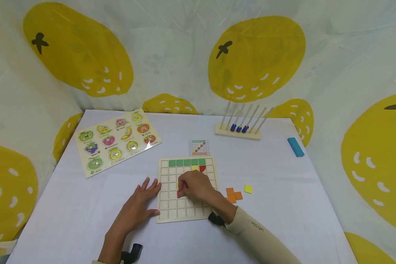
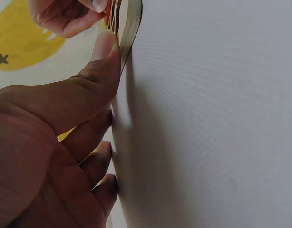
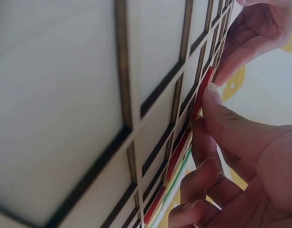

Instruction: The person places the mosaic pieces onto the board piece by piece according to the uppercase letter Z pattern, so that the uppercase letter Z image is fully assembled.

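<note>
A wooden grid board (image 1: 181,220) lies on the white table. My right hand (image 1: 195,186) is over its middle, thumb and fingers pinching a red piece (image 1: 179,194) at a cell; in the right wrist view the thumb tip presses on this red piece (image 3: 202,92). Along the top row sit several green tiles (image 1: 187,162). Below them are a yellow tile (image 1: 195,168) and a rounded red piece (image 1: 202,168); my right hand partly hides other pieces. My left hand (image 1: 138,205) rests with spread fingers at the board's left edge, its thumb touching the lower corner area.
Several orange tiles (image 1: 238,195) and a loose yellow tile (image 1: 248,189) lie right of the board. Behind it is a printed pattern card (image 1: 199,147). Farther out are a fruit puzzle (image 1: 97,145), a peg stand (image 1: 237,135) with dark beads, and a blue block (image 1: 295,147).
</note>
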`<state>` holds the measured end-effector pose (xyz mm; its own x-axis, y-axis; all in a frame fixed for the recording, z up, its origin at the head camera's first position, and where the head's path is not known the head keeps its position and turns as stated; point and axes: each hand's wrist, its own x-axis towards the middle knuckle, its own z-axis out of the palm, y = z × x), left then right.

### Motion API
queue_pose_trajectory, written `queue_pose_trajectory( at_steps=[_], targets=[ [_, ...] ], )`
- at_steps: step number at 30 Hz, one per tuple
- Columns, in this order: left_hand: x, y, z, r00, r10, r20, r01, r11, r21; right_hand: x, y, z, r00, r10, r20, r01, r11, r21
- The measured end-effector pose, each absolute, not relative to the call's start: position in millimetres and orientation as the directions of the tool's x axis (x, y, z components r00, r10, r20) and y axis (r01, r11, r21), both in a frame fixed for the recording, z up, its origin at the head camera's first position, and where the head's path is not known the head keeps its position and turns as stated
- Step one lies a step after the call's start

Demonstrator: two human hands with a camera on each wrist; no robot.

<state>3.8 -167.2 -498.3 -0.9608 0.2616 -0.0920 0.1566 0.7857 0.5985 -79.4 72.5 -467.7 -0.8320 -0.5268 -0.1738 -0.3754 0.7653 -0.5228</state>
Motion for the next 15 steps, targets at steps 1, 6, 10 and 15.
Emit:
queue_pose_trajectory(
  at_steps=[1, 6, 10, 15],
  targets=[
    [4, -167, -498, -0.961, 0.26, -0.093, 0.155, 0.785, 0.599, -79, 72, -468, -0.831, -0.53, -0.17, -0.381, 0.764, -0.52],
    [4, -167, -498, -0.964, 0.252, -0.089, 0.152, 0.789, 0.595, -79, 73, -468, -0.822, -0.542, -0.175, -0.391, 0.761, -0.518],
    [4, -167, -500, -0.963, 0.252, -0.094, 0.15, 0.793, 0.591, -78, 77, -468, -0.804, -0.558, -0.206, -0.39, 0.756, -0.525],
    [3, -166, -501, -0.961, 0.252, -0.111, 0.14, 0.796, 0.589, -75, 89, -462, -0.807, -0.549, -0.219, -0.353, 0.745, -0.566]
  ],
)
